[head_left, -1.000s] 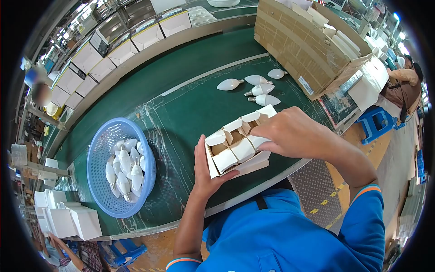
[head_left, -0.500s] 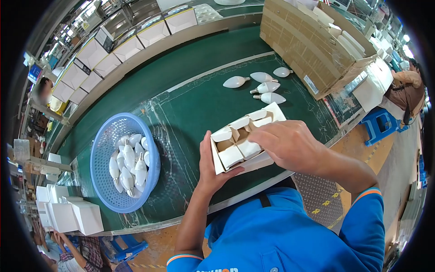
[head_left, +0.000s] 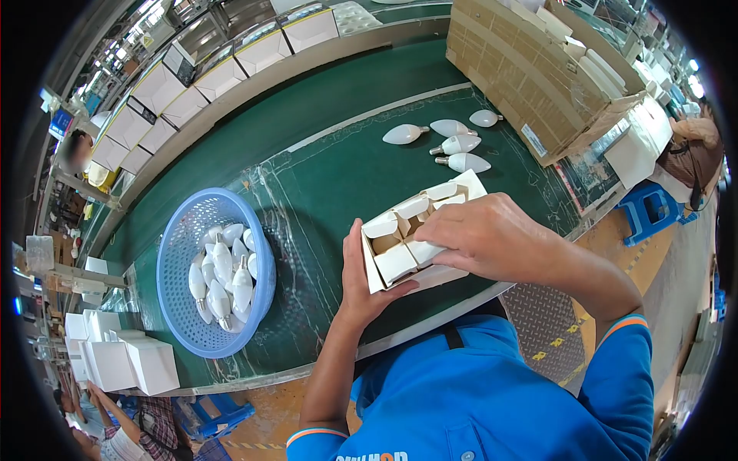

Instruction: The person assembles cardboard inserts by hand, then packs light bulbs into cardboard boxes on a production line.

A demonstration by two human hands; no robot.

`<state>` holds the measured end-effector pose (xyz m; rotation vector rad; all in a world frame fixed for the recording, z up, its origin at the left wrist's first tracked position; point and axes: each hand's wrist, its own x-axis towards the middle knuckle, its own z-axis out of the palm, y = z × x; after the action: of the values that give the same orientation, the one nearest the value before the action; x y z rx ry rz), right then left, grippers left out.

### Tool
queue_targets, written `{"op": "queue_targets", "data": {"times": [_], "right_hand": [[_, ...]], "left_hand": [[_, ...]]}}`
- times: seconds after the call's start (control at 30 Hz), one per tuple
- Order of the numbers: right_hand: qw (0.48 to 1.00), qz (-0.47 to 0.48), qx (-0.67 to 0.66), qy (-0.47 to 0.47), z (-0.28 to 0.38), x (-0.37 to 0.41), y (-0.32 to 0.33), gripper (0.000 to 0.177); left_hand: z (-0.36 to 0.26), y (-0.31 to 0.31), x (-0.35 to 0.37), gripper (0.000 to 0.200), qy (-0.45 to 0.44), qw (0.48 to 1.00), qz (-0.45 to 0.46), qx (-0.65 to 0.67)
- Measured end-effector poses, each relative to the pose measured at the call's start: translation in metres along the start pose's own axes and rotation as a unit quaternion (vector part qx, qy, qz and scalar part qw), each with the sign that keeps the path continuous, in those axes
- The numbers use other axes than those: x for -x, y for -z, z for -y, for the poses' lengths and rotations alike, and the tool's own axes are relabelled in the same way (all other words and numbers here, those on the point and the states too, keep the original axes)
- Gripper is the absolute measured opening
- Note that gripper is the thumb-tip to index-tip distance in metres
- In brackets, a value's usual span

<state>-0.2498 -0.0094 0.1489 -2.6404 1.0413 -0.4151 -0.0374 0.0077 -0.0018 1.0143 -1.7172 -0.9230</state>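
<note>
A white carton (head_left: 396, 263) with open flaps and inner dividers is tilted above the green bench in front of me. My left hand (head_left: 361, 276) wraps round its left end, thumb along the near side. My right hand (head_left: 469, 234) reaches over its right part, fingers bent together at the dividers; whether they hold a flap is hidden. Beyond the carton lie several white bulbs (head_left: 464, 162) on the bench. To the left, a blue perforated basket (head_left: 171, 269) holds many more white bulbs (head_left: 221, 261).
A large cardboard box (head_left: 538, 77) filled with white cartons stands at the back right. White boxes (head_left: 154, 363) are grouped at the front left. Lidded display boxes (head_left: 261, 52) line the far ledge. A person (head_left: 115, 419) is at the lower left, another (head_left: 696, 154) at the right.
My right hand has shifted slightly, its fingers now lower at the carton's dividers. The whole view has moved a little, and the carton stays in my left hand.
</note>
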Motion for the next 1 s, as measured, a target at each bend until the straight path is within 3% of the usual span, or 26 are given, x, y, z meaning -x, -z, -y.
{"op": "queue_targets", "data": {"times": [0.07,0.23,0.63,0.77,0.83,1.0], "right_hand": [[1.000,-0.005,0.016,0.019,0.000,0.000,-0.003,0.030],[0.987,-0.044,0.109,0.108,0.005,0.002,-0.009,0.028],[0.973,-0.140,0.149,0.104,-0.008,-0.001,-0.017,0.023],[0.981,-0.129,0.094,0.113,-0.020,0.002,-0.008,0.018],[0.992,-0.072,0.063,0.086,-0.021,0.005,-0.002,0.014],[0.987,-0.042,0.104,0.116,-0.020,0.001,0.001,0.020]], "left_hand": [[0.000,-0.002,-0.001,0.118,-0.016,0.999,-0.040,0.031],[-0.002,-0.002,-0.003,0.119,-0.021,0.999,-0.039,0.019],[-0.002,-0.003,-0.002,0.119,-0.014,0.999,-0.046,0.021],[-0.005,0.000,-0.001,0.123,0.012,1.000,-0.012,0.026],[-0.005,0.000,-0.002,0.123,0.008,1.000,-0.008,0.016],[0.005,0.004,0.003,0.124,0.010,0.999,-0.018,-0.031]]}}
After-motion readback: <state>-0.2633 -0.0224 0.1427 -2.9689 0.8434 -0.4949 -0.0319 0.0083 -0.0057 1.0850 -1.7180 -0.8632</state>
